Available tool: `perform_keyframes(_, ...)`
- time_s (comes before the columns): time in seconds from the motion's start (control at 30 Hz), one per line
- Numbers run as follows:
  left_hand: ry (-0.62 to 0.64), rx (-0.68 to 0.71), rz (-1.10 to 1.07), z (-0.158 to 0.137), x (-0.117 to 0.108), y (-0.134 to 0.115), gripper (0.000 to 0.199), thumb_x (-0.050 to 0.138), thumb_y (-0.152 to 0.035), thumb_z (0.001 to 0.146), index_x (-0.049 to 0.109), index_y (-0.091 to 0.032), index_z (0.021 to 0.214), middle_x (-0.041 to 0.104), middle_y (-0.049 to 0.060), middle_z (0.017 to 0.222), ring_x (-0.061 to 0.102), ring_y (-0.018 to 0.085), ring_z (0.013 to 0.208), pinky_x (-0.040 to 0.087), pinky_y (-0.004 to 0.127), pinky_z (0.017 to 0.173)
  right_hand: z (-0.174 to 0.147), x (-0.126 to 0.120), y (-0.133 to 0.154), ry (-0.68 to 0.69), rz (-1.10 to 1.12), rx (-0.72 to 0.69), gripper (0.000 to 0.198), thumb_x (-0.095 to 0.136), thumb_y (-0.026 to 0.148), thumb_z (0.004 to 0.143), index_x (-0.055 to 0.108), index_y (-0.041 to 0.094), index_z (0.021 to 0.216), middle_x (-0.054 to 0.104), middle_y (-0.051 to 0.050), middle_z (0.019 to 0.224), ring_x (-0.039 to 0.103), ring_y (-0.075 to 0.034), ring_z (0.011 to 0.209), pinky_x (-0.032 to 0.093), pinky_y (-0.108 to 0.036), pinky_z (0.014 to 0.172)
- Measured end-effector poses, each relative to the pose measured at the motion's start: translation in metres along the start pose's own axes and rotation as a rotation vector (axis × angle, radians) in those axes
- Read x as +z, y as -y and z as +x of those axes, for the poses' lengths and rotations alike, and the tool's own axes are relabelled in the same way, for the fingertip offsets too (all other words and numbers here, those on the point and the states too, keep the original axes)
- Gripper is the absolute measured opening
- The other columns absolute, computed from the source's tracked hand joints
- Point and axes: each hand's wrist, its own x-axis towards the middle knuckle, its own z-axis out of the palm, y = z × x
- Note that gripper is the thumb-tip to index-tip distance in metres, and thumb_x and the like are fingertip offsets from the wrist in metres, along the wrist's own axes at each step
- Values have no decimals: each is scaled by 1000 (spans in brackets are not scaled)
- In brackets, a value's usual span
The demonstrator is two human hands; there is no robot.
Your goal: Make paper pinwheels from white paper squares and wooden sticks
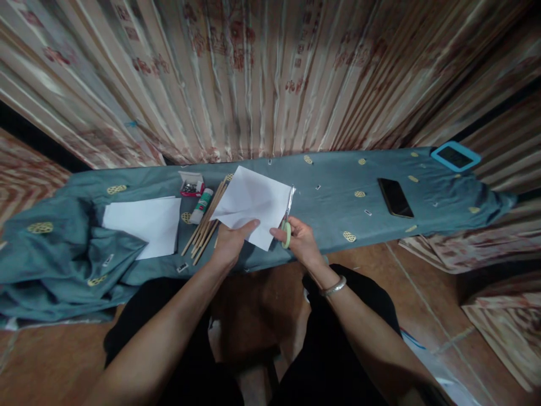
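Note:
My left hand (233, 241) grips the lower left edge of a creased white sheet of paper (256, 197), thumb on top and fingers hidden underneath. In my right hand (299, 239) is a pair of scissors (286, 232) with pale green handles. Their metal blades point away from me along the paper's right edge; whether they are cutting into it I cannot tell. Just left of the paper lie several thin wooden sticks (206, 225), partly covered by it. A green and white glue stick (202, 206) rests beside them.
A small red box (191, 185) holding metal bits stands open behind the glue stick. More white paper (146, 223) lies at left, partly under bunched cloth. A black phone (395, 197) and a blue-framed device (455, 156) are at right on the teal cloth (333, 197). Curtains (262, 84) hang behind.

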Motion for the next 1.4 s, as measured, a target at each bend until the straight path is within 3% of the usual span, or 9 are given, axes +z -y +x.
perform_keyframes(0.2, -31, 143, -18, 17, -8, -10, 48, 83, -23, 53, 68, -17, 97, 74, 4, 90, 68, 20, 83, 53, 33, 81, -20, 4, 3, 141, -74, 59, 41, 76, 51, 65, 64, 19, 87, 66, 2, 63, 57, -10, 55, 42, -20, 49)
perform_keyframes(0.37, -112, 131, -30, 30, -17, -16, 49, 84, -24, 51, 68, -14, 96, 74, 6, 85, 68, 20, 76, 55, 32, 76, -36, 4, 0, 339, -136, 146, 42, 69, 57, 72, 64, 17, 86, 67, -3, 70, 61, -11, 59, 43, -19, 46)
perform_keyframes(0.53, -101, 170, -11, 33, -18, -14, 44, 84, -27, 53, 69, -16, 93, 73, 6, 90, 68, 20, 81, 55, 31, 78, -43, 8, -2, 490, -167, 211, 39, 68, 51, 77, 64, 15, 90, 65, -3, 71, 60, -11, 59, 46, -20, 49)
perform_keyframes(0.67, -124, 148, 58, 31, -16, -11, 37, 84, -28, 52, 70, -15, 84, 73, 6, 86, 68, 22, 79, 55, 32, 77, -42, 13, -4, 500, -146, 238, 38, 69, 52, 77, 63, 15, 86, 64, -1, 67, 58, -8, 54, 44, -18, 47)
perform_keyframes(1.0, -51, 188, 121, 31, -16, -2, 41, 82, -30, 55, 69, -17, 92, 72, 5, 99, 67, 22, 93, 51, 35, 88, -37, 15, -8, 426, -135, 233, 40, 71, 54, 73, 65, 16, 83, 65, -1, 63, 58, -8, 51, 44, -16, 43)
perform_keyframes(1.4, -52, 183, 125, 29, -15, -4, 40, 83, -31, 56, 70, -19, 92, 73, 5, 99, 67, 24, 93, 53, 35, 87, -36, 15, -11, 418, -101, 244, 39, 72, 53, 72, 65, 16, 81, 65, 1, 60, 58, -7, 50, 42, -15, 42)
